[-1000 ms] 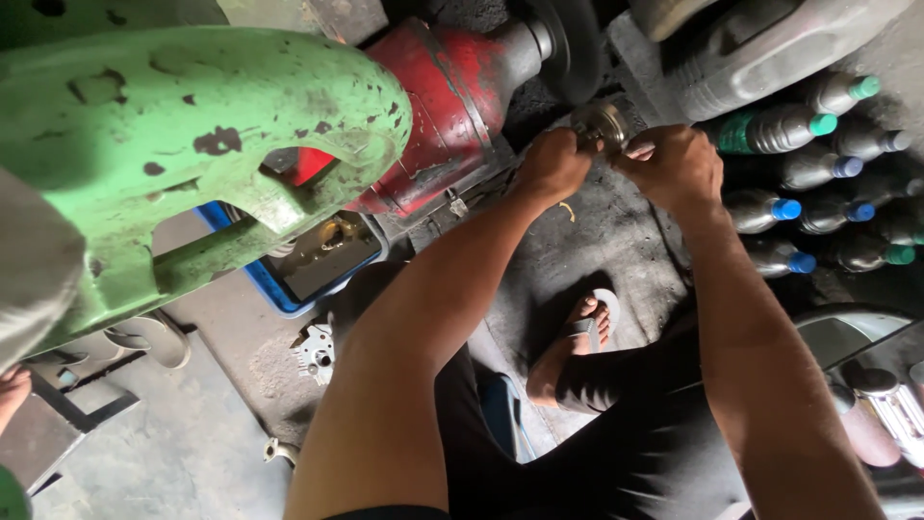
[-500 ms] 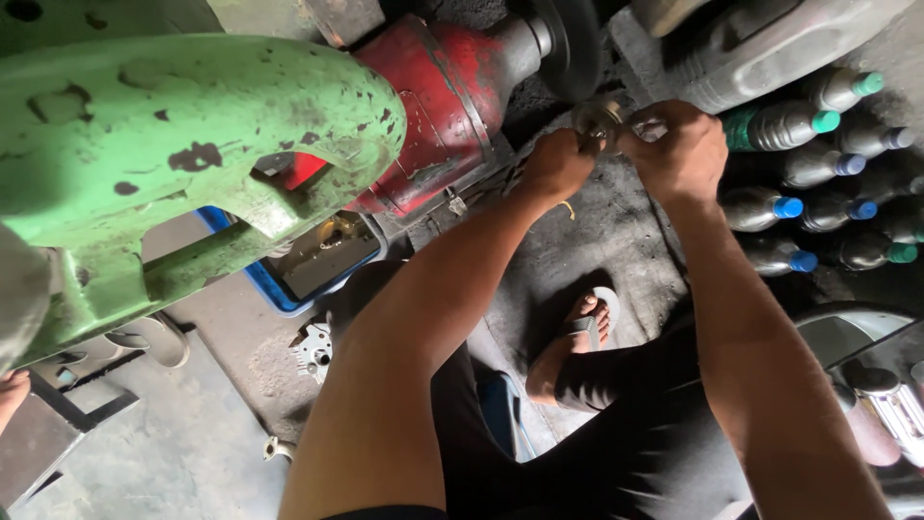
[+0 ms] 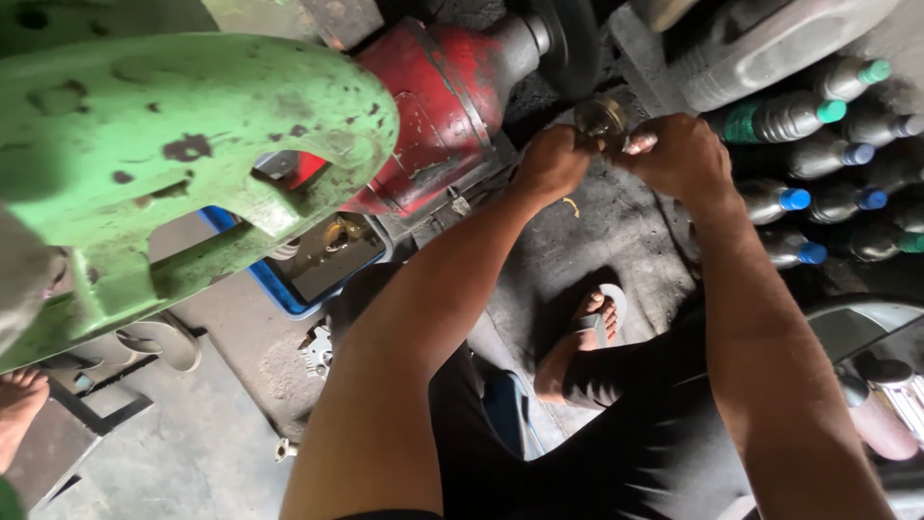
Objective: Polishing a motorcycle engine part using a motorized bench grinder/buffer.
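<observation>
My left hand is curled into a tight fist around the near side of a small round metal part, and my right hand closes on it from the other side, fingers folded over and one pale fingernail showing. Between the two fists only the top of the part shows: a dull brass-coloured ring with a darker centre, greasy and worn. How far my fingers wrap beneath it I cannot tell, since my knuckles cover the rest. The part sits just in front of a dark, smooth wheel on the end of a stubby grey shaft.

That shaft runs out of a red motor housing, rounded and barrel-shaped, its paint chipped and smeared with black grime. Over it, at the left, looms a heavy green cast frame, thick and curved, its paint flaked off in dark patches. Below it lies a blue-rimmed tray, shallow and rectangular.

At the right, grey plastic bottles lie stacked on their sides, their caps green and blue, with a larger pale jug above them. The floor under my hands is rough, oil-darkened concrete. My foot in a flat sandal rests on it, beside my black trousers.
</observation>
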